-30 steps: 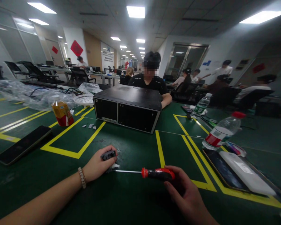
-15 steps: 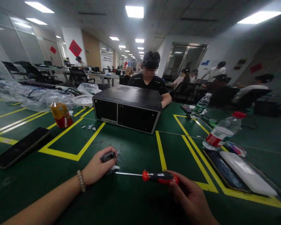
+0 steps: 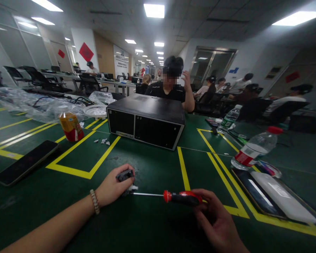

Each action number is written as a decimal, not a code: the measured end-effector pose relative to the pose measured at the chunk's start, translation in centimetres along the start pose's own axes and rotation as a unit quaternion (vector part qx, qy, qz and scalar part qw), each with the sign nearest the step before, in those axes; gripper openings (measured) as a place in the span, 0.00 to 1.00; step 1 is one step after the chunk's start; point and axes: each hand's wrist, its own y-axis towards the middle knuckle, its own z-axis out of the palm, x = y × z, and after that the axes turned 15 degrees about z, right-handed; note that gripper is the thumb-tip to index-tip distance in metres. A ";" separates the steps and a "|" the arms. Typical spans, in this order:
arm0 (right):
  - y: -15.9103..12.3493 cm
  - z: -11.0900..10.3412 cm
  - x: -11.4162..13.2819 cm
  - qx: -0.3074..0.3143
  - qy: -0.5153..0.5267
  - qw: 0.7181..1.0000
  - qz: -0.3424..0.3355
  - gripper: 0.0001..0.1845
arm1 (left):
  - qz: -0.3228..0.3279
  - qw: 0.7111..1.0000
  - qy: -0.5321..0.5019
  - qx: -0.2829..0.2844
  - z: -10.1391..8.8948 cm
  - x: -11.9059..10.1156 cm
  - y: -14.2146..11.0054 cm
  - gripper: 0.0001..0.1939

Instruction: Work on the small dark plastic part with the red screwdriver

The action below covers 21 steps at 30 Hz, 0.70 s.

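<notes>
My left hand [image 3: 116,186] is closed around a small dark grey plastic part [image 3: 125,175] just above the green table. A white bit [image 3: 134,188] sticks out from under the thumb. Lying level from right to left, a red-and-black screwdriver [image 3: 183,198] points its thin metal shaft at that part. Its tip ends by my left fingers, and I cannot tell what exactly it touches. At the handle's butt end, the fingers of my right hand [image 3: 217,219] grip it, with the thumb low and slightly off the handle.
A black desktop computer case [image 3: 159,131] lies ahead, with a person [image 3: 168,84] behind it. To the left are a phone [image 3: 26,163], an orange drink bottle [image 3: 70,126] and a white basket [image 3: 95,111]. On the right stand a water bottle [image 3: 256,149] and more phones [image 3: 258,193].
The screwdriver handle has turned, its red side now facing up, and my right thumb has shifted off it. The person opposite has raised a hand beside the head. My left hand keeps its hold.
</notes>
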 end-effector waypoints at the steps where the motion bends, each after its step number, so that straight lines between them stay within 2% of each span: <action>1: -0.1 0.0 0.1 0.000 -0.002 1.000 0.000 0.22 | 0.000 1.000 -0.001 0.000 0.0 0.0 0.0 0.08; 6: -0.1 -0.2 0.9 -0.010 -0.008 0.999 0.030 0.26 | -0.004 1.000 -0.007 -0.003 0.0 0.1 -0.1 0.08; 10: -0.2 -0.4 1.2 0.023 -0.013 0.999 0.027 0.27 | -0.007 1.000 -0.011 0.000 0.0 0.2 -0.1 0.08; 21: -0.5 -0.2 -0.4 -0.037 -0.011 0.999 -0.022 0.26 | -0.014 1.000 -0.026 0.001 0.4 -0.4 -0.2 0.08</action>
